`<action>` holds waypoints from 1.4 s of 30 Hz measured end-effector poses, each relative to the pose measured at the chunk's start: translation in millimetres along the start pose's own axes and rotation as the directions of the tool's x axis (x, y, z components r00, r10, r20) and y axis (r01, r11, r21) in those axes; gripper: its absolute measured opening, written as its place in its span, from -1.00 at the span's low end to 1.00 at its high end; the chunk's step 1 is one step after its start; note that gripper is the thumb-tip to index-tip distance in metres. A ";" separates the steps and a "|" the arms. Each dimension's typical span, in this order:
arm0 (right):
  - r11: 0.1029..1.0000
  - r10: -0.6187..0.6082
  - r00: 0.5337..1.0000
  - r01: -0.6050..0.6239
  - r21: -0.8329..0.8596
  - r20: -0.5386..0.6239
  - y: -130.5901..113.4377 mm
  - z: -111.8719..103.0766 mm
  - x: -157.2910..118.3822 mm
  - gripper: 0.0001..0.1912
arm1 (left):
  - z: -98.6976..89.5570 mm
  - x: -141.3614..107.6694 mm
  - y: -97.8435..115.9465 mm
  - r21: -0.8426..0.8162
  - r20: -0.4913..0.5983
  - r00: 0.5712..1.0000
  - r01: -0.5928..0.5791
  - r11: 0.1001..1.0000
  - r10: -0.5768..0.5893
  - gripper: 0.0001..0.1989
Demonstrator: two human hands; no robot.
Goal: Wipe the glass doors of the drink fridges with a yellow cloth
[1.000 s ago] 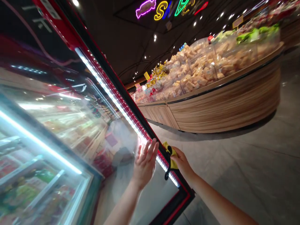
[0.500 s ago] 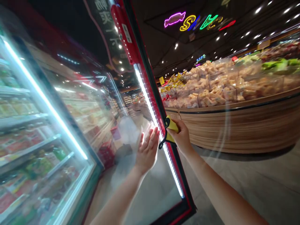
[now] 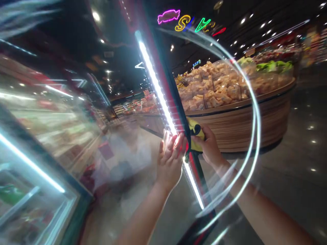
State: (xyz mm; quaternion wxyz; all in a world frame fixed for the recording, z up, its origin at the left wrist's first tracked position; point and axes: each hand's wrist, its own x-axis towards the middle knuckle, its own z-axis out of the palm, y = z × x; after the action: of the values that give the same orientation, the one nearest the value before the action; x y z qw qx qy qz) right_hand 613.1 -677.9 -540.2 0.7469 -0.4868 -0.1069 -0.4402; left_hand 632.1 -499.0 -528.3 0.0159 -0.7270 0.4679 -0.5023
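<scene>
A glass cooler door with a red and black frame (image 3: 176,98) stands open, tilted across the view, with a bright light strip (image 3: 155,81) along its inner edge. My left hand (image 3: 172,154) lies against the strip and frame, fingers spread a little. On the frame's outer side, my right hand (image 3: 211,144) grips a yellow cloth (image 3: 196,136) with black trim, pressed to the door edge. Glare and blur hide parts of the fingertips.
At the left is the lit cooler (image 3: 38,166) with shelves. Beyond the door, a curved wooden display stand (image 3: 245,126) holds many wrapped goods. A grey floor (image 3: 301,177) lies below. Neon signs hang above.
The view has swung right, with the cooler shifting left. My left hand has moved from the glass beside the strip onto the strip and frame. My right hand still holds the yellow cloth.
</scene>
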 end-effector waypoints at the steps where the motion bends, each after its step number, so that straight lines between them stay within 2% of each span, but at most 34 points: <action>1: 1.000 0.018 1.000 -0.018 -0.012 0.001 -0.9 -0.8 -1.2 -0.51 | -0.2 -1.1 1.3 -0.005 0.000 1.000 0.003 1.000 -0.003 -0.33; 4: 0.994 0.099 0.995 -0.098 -0.044 0.004 -6.8 -2.3 -4.5 -0.49 | -2.8 -5.1 4.8 -0.042 0.018 1.000 0.006 0.999 -0.005 -0.37; 8: 0.970 0.243 0.970 -0.243 -0.017 -0.009 -20.4 -3.1 -6.9 -0.50 | -11.0 -9.8 7.4 -0.110 0.099 0.995 0.034 0.993 -0.023 -0.42; 13: 0.886 0.463 0.885 -0.460 0.065 -0.047 -45.5 -0.8 -9.5 -0.59 | -32.8 -7.6 9.1 -0.202 0.224 0.974 0.061 0.977 -0.015 -0.43; 18: 0.804 0.594 0.800 -0.590 0.068 -0.080 -75.8 4.9 -9.7 -0.64 | -64.2 3.2 9.8 -0.232 0.363 0.931 0.069 0.970 0.020 -0.39; 22: 0.751 0.660 0.746 -0.660 0.031 -0.091 -92.8 7.6 -14.7 -0.66 | -87.2 13.0 12.9 -0.220 0.484 0.874 0.067 0.973 0.050 -0.33; 26: 0.731 0.678 0.726 -0.683 -0.001 -0.113 -111.8 2.7 -27.8 -0.71 | -111.3 28.8 26.2 -0.179 0.587 0.810 0.113 0.977 0.014 -0.22; 30: 0.709 0.699 0.710 -0.704 -0.048 -0.080 -136.6 -7.2 -33.2 -0.69 | -137.7 51.3 47.3 -0.101 0.708 0.702 0.206 0.973 -0.075 -0.17; 34: 0.706 0.708 0.706 -0.707 -0.049 0.012 -149.3 -3.0 -16.7 -0.64 | -154.8 65.8 59.7 -0.058 0.800 0.583 0.316 0.947 -0.145 -0.16; 36: 0.728 0.685 0.725 -0.684 -0.046 0.067 -150.1 2.2 -6.8 -0.61 | -159.1 68.3 61.8 -0.060 0.832 0.535 0.348 0.935 -0.146 -0.17; 39: 0.775 0.632 0.768 -0.625 -0.090 0.109 -149.7 3.1 0.3 -0.61 | -163.2 69.8 65.2 -0.085 0.857 0.499 0.385 0.919 -0.129 -0.19; 42: 0.774 0.632 0.766 -0.616 -0.149 0.119 -150.3 -3.8 2.2 -0.63 | -166.3 71.9 72.3 -0.091 0.854 0.499 0.425 0.901 -0.149 -0.18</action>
State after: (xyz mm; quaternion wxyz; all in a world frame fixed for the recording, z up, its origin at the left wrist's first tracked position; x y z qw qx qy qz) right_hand 498.9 -703.0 -445.8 0.8139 -0.5657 0.0231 -0.1307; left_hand 464.3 -515.3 -430.2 0.0434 -0.9381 0.3430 -0.0201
